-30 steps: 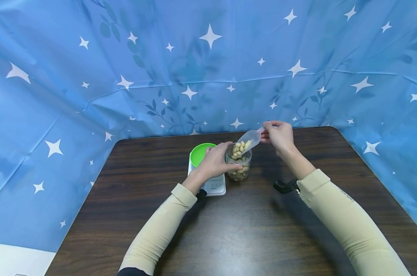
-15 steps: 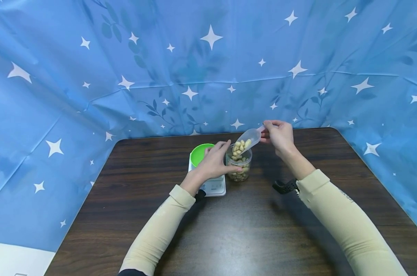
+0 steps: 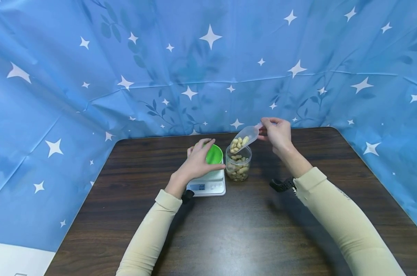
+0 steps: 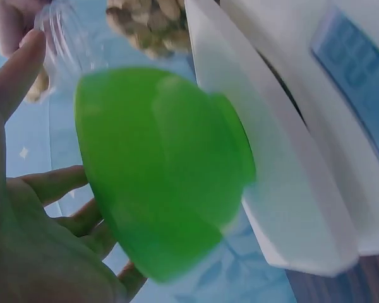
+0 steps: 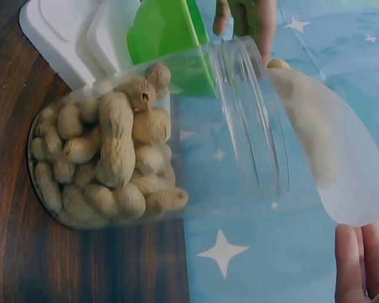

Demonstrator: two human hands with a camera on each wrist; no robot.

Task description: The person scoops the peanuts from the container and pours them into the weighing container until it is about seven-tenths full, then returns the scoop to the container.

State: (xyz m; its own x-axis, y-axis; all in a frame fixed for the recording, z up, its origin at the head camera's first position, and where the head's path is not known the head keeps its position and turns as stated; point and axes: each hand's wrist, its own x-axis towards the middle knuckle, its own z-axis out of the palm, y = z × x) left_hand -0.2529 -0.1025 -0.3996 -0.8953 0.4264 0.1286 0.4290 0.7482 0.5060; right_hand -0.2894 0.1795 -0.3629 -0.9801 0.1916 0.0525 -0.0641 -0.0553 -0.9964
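the scoop (image 3: 248,134) is obstructing the mouth of the jar (image 3: 238,171); the left grip (image 3: 197,162) is blocking the left of the bowl (image 3: 215,154); open counter (image 3: 243,230) is lying before jar and scale (image 3: 214,188).

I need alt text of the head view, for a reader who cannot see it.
A person's right hand holds a translucent scoop of in-shell peanuts over an open clear jar of more peanuts. The left hand is spread around a green bowl on a white digital scale, on a dark wood-grain table before a blue star-patterned curtain.
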